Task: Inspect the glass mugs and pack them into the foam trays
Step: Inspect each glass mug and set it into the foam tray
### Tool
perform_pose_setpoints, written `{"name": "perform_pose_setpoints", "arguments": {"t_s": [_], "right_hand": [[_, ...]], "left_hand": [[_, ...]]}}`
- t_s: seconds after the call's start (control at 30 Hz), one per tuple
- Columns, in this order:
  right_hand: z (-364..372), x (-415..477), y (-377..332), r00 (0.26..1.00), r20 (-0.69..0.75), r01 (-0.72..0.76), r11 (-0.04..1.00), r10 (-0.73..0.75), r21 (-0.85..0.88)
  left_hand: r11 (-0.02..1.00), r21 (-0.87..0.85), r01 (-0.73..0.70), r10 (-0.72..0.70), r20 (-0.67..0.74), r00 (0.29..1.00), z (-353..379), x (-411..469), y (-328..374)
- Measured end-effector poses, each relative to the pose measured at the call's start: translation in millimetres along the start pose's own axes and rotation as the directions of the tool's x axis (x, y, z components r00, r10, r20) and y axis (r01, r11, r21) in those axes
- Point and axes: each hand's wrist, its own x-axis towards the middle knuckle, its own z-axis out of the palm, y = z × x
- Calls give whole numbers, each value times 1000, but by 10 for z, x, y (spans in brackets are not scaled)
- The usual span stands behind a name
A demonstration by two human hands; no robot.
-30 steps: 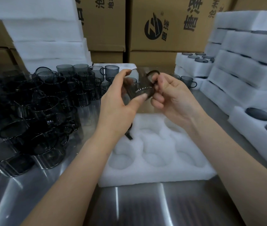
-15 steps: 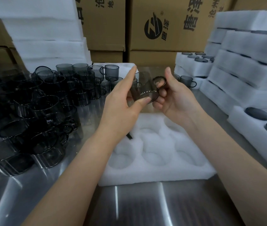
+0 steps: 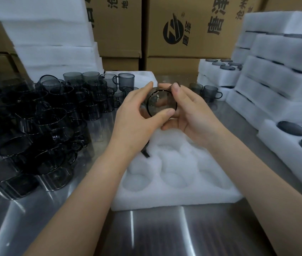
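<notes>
The left hand (image 3: 135,117) reached forward from the left, its grip curled round a grey glass mug (image 3: 161,106) held above the foam tray (image 3: 174,196). The right hand (image 3: 192,115) clamped its grip on the mug's other side, thumb on the rim.

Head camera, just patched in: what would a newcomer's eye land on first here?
First, the smoky glass mug gripped between the left hand and right hand at centre, one round end facing the camera, above a white foam tray. Next, the dark crowd of loose mugs on the steel table at left, and the stacked foam trays at right.
</notes>
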Motion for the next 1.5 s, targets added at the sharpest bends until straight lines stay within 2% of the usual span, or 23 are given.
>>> {"name": "perform_pose_setpoints", "arguments": {"t_s": [0.13, 0.37, 0.5, 0.63, 0.73, 0.9, 0.97, 1.03, 1.1, 1.23, 1.37, 1.5], "right_hand": [[29, -15, -7, 1000, 25, -10, 999, 11, -34], [42, -32, -28, 996, 74, -43, 999, 45, -31], [47, -25, -25, 995, 59, -78, 997, 79, -20], [37, -1, -23, 987, 72, -146, 987, 140, 74], [-17, 8, -11, 976, 149, -180, 972, 157, 153], [-93, 24, 0, 917, 375, -225, 954, 139, 198], [-101, 21, 8, 911, 397, -202, 961, 114, 187], [-110, 13, -2, 930, 353, -167, 972, 99, 167], [-128, 5, -24, 956, 274, -130, 989, 106, 73], [-155, -45, -87, 975, 187, -68, 959, 123, -273], [-159, -105, -175, 972, 203, 24, 817, 115, -577], [-165, -183, -185, 960, 228, 25, 756, 165, -654]], "left_hand": [[999, 53, -6, 9, -58, 998, -2, -9, 16], [989, 84, -125, 137, -156, 978, -7, -27, 65], [983, 93, -160, 173, -141, 975, -6, -12, 21], [978, 118, -174, 190, -145, 971, 17, -12, 23], [981, 94, -169, 179, -115, 977, 25, -13, 30], [991, 51, -128, 132, -95, 987, 1, -14, 12], [992, 69, -105, 113, -128, 985, -13, -8, 7], [995, 84, -59, 75, -211, 975, -41, 20, -10], [996, 79, 38, -16, -264, 965, -81, 55, -37], [932, 243, 269, -230, -178, 957, -142, 90, -158], [910, 249, 333, -319, -95, 943, -146, 109, -221], [888, 312, 337, -337, -55, 940, -154, 87, -237]]}}
